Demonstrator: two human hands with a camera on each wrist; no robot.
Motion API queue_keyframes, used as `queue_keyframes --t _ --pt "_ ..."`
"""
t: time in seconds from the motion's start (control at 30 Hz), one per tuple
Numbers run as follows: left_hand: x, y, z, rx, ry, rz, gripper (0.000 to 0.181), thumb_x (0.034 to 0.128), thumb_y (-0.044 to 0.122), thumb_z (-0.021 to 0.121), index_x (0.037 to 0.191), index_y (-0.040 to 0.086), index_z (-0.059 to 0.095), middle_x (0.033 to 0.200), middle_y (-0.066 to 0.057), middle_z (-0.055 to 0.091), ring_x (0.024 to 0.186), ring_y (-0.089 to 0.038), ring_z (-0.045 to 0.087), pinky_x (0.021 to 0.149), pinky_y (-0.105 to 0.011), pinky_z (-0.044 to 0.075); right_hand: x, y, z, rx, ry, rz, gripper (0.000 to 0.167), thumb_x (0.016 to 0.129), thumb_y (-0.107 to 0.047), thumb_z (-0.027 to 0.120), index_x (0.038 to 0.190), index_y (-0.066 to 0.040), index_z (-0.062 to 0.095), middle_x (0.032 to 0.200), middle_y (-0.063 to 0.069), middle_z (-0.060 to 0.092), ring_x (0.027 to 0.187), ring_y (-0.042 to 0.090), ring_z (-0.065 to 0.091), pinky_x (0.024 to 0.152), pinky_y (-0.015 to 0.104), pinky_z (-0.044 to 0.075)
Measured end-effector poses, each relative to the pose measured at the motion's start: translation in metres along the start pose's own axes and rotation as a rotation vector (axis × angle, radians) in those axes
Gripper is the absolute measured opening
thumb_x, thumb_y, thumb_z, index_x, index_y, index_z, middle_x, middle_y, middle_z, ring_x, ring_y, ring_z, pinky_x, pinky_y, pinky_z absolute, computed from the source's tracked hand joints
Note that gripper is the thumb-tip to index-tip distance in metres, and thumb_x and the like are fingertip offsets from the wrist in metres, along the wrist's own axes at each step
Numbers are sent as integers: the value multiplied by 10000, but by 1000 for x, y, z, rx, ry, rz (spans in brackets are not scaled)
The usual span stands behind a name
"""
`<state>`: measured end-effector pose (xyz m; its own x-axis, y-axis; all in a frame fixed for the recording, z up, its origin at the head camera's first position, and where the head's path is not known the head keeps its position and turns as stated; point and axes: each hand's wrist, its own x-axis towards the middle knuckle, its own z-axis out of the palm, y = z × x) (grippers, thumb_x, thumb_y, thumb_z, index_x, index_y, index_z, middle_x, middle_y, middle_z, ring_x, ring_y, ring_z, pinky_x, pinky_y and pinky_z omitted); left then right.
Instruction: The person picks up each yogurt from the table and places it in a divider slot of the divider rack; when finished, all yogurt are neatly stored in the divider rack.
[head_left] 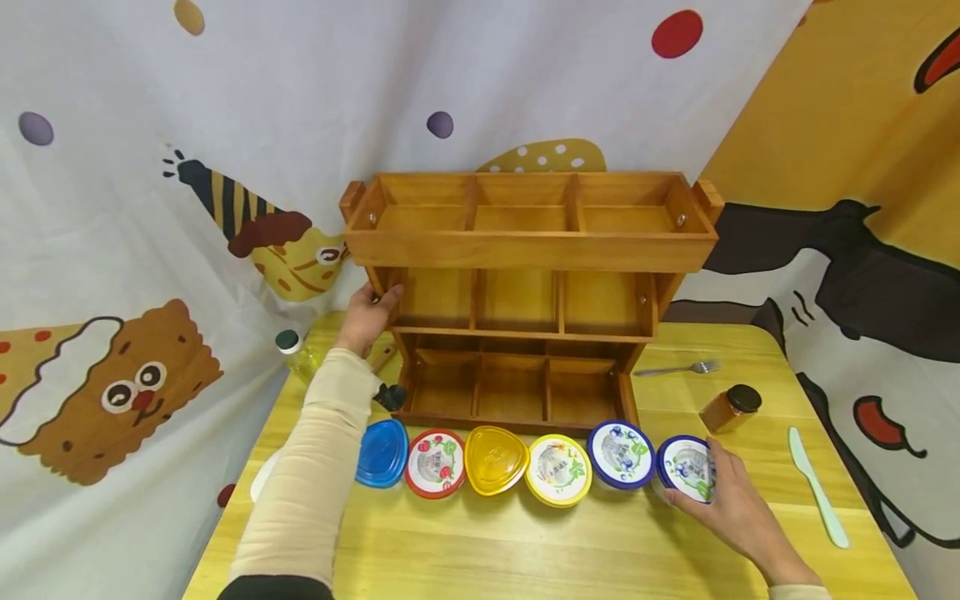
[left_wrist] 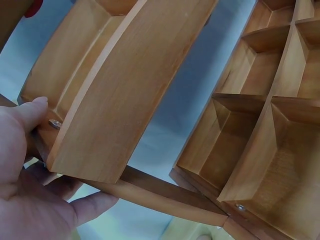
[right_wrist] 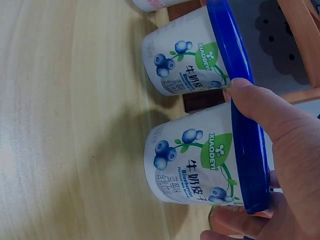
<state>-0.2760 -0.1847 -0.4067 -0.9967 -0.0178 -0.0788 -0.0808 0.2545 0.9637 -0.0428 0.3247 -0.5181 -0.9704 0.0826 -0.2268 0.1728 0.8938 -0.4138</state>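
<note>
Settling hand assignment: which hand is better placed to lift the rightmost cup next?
Right, most likely. The right hand holds the rightmost cup at its lid; the left hand is farther off, gripping the rack at its left side.

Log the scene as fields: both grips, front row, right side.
Left grip: holds tiered brown wooden rack
Right grip: holds blue-lidded round white tub
Front row, left to right: blue-lidded container, red-rimmed round tub, yellow rounded-triangular container, yellow-rimmed round tub, second blue-lidded tub, held one
Right of rack: silver metal fork, black-lidded brown jar, pale green knife
</note>
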Motion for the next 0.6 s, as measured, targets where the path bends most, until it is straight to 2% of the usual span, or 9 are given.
queue_keyframes --t 0.13,0.4,0.5,0.6 --pt "-1 -1 1 -24 9 -1 518 1028 324 528 1472 79 424 1415 -179 503 1280 -300 489 1087 -442 401 1 0 0 3 -1 4 1244 795 -646 712 1513 123 48 1370 422 270 1161 553 437 876 687 444" --pt "-2 -3 -2 -47 5 12 517 1030 328 521 1466 67 423 1403 -181 497 1276 -295 480 1081 -445 398 2 -1 2 16 56 -6 1246 770 -631 747 1498 142 95 1342 425 306 1124 540 459 866 686 452" --pt "-6 3 -3 -41 -11 -6 527 1034 316 515 1495 90 396 1432 -181 485 1301 -308 473 1094 -459 394 2 0 4 18 61 -5 1240 769 -623 753 1498 143 106 1345 426 312 1130 543 459 868 685 451" --pt "-13 16 -2 -59 -35 -25 529 1039 265 509 1516 86 366 1458 -203 462 1328 -340 460 1112 -478 382 0 1 2 17 69 4 1222 775 -602 759 1496 148 117 1343 438 313 1120 557 467 850 677 461"
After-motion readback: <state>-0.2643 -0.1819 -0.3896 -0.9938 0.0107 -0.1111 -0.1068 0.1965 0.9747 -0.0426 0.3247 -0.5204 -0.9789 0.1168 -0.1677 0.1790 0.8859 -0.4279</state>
